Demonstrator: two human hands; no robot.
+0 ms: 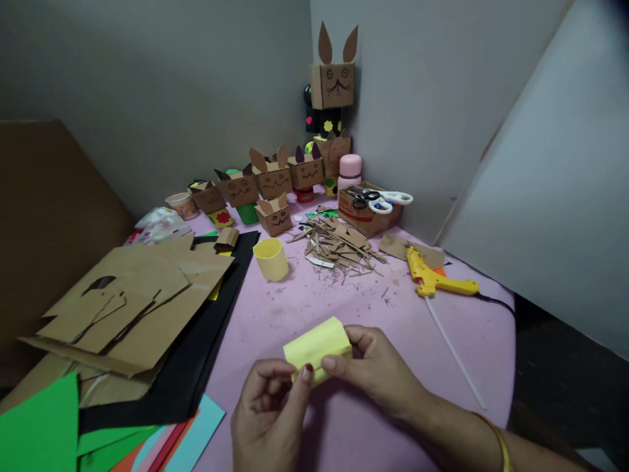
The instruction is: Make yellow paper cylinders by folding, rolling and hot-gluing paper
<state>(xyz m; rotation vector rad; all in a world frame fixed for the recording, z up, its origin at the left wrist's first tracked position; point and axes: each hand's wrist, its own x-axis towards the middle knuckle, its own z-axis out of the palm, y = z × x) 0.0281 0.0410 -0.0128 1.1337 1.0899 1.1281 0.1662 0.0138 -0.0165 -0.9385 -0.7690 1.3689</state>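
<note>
Between my two hands is a piece of yellow paper [317, 341], curled over into a flattened roll. My left hand [275, 406] pinches its near left edge between thumb and fingers. At the right end, my right hand [376, 367] grips it, the thumb pressing on the near side and the other fingers mostly hidden behind. Beyond the hands, a yellow paper ring [272, 260] stands upright on the pink-covered table [393, 341].
A yellow glue gun [435, 275] with a white glue stick lies at right. Cardboard scraps [339, 242] are heaped mid-table, near a box of scissors [368, 213]. Cardboard animal heads [275, 180] line the back. Cardboard sheets [128, 301] and coloured paper [44, 419] lie left.
</note>
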